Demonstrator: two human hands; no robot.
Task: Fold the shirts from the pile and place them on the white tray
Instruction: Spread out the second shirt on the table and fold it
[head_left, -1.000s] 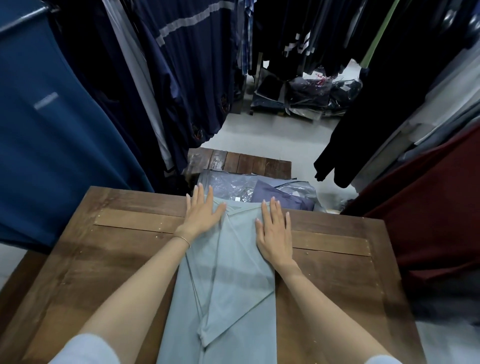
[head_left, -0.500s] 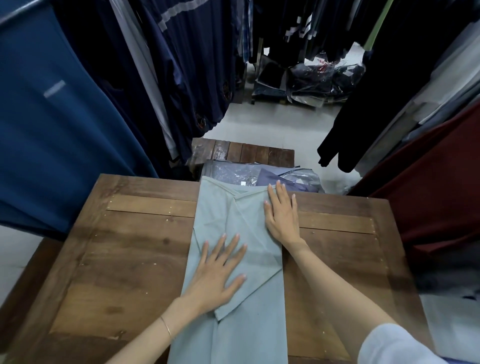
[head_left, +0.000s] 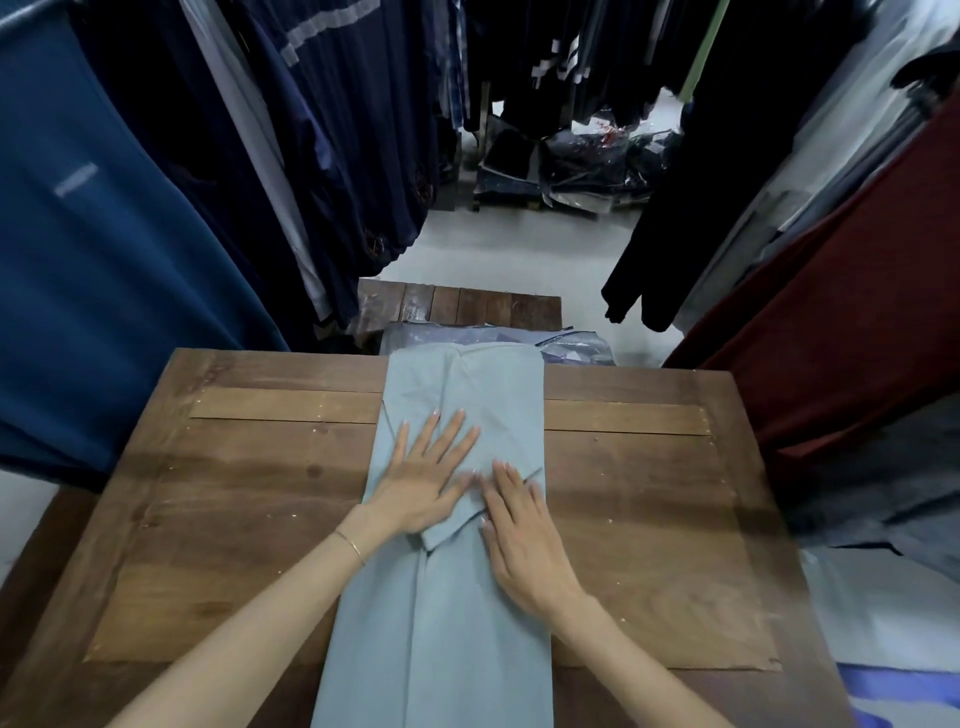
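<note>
Clothes are hanging all around this spot: a big blue garment (head_left: 104, 260) fills the left side, a dark red one (head_left: 857, 312) hangs on the right, and rows of dark stuff run along the back. In the middle is a brown wooden tabletop (head_left: 234, 519) with paler boards set into it.

The light grey-blue shirt (head_left: 441, 649) lies as a long strip straight down the centre of the tabletop. It reaches the far edge and runs out of view at the near edge. Its sides are folded in over the middle, and one folded piece ends in a slanted corner right between the wrists.

Just behind the far edge of the tabletop there's a plastic-wrapped bundle (head_left: 576, 348), with a low slatted wooden piece (head_left: 467, 304) beyond it.

Both hands are flat on the shirt, gripping nothing. The left hand (head_left: 426, 478) has straight fingers fanned out over the folded part. The right hand (head_left: 524, 540) sits just beside it with fingers straight and closer together, palm down on the cloth. There's a thin bracelet (head_left: 350, 543) on the left wrist.
</note>
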